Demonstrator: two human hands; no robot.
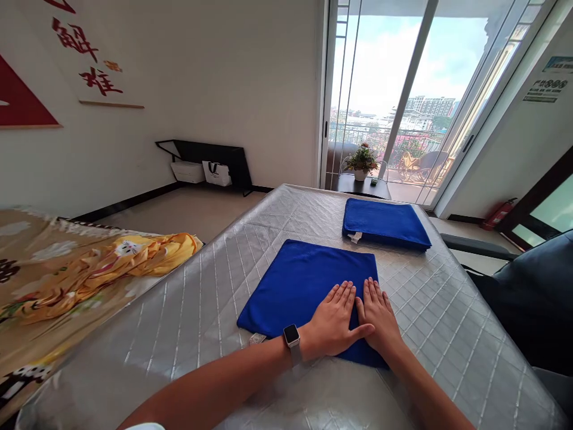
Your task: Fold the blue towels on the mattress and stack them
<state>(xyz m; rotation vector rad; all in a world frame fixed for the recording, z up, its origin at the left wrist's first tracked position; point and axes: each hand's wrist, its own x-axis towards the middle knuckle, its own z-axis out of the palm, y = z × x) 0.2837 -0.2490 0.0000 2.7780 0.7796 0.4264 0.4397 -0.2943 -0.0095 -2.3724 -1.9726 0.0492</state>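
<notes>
A folded blue towel (pixel 304 280) lies flat on the silver quilted surface (pixel 215 298) in front of me. My left hand (pixel 333 322), with a smartwatch on its wrist, lies flat on the towel's near right part, fingers stretched out. My right hand (pixel 378 313) lies flat beside it, fingers together and extended, the two hands touching at the thumbs. A second blue towel (pixel 385 222), folded into a thicker stack with a white tag showing, sits farther back on the same surface.
A patterned cover with a crumpled yellow cloth (pixel 116 263) lies at the left. A dark seat (pixel 532 298) stands at the right. Behind are glass balcony doors (pixel 403 89), a potted plant (pixel 362 162) on a small table, and a low black shelf (pixel 210 158).
</notes>
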